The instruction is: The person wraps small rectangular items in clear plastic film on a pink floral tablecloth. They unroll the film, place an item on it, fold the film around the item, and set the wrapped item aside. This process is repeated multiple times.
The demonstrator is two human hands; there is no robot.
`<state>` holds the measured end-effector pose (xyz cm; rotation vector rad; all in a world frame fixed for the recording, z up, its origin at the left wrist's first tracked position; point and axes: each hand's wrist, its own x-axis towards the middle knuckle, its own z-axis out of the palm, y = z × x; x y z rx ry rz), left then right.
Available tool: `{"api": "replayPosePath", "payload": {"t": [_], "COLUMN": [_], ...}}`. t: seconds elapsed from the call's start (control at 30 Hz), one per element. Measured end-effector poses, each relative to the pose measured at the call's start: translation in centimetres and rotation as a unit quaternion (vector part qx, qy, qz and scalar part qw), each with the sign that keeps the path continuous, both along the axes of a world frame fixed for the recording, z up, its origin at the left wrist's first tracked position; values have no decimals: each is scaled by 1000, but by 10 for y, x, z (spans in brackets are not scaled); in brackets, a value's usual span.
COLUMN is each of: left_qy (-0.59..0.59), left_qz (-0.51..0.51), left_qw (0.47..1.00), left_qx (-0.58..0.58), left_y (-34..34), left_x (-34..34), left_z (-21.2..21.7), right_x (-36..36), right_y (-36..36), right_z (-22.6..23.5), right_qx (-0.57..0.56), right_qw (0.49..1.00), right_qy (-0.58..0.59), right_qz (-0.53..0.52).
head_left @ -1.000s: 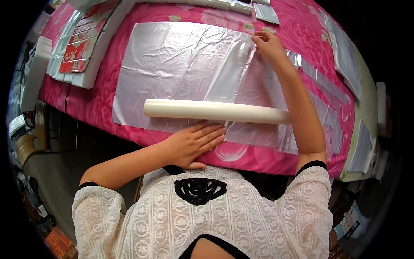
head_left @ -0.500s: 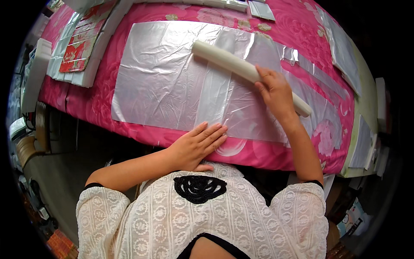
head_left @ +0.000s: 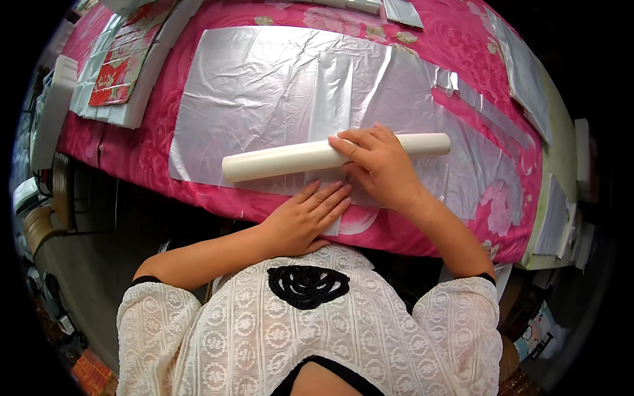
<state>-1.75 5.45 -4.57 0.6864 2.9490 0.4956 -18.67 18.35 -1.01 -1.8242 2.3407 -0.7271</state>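
A large sheet of clear, wrinkled plastic film [head_left: 244, 86] is spread over the pink flowered tablecloth [head_left: 152, 158]. On top of it runs a narrower folded plastic strip [head_left: 332, 92], its near end reaching the table's front edge. My right hand [head_left: 383, 162] grips a long whitish tube [head_left: 277, 160], which lies almost crosswise over the strip, its left end nearer me. Flat at the near edge, my left hand [head_left: 307, 214] presses on the strip and cloth with fingers stretched out. The tube sits just beyond the left fingertips.
White stacks with a red printed sheet [head_left: 119, 79] on top stand at the far left. More white stacks [head_left: 403, 12] line the far edge. A loose clear strip [head_left: 489, 109] lies to the right, and flat clear plastic [head_left: 525, 82] covers the far right side.
My right hand has brought the tube nearer and leftward, swinging it from a slant to nearly crosswise. The folded strip now looks narrower. My left hand has stayed almost in place.
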Motion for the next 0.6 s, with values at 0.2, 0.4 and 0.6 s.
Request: {"api": "replayPosePath", "payload": {"t": [0.2, 0.4, 0.6], "left_qy": [5, 42, 77], "left_qz": [-12, -61, -86], "left_qw": [1000, 993, 980], "left_qx": [12, 97, 164], "left_y": [-2, -24, -38], "left_x": [0, 9, 14], "left_z": [1, -8, -11], "right_x": [-81, -133, -58], "right_y": [-58, -81, -30], "right_z": [-18, -25, -14], "right_qx": [-56, -107, -32], "right_qw": [996, 975, 993], "right_qy": [38, 149, -70], "right_qz": [-65, -124, 93]}}
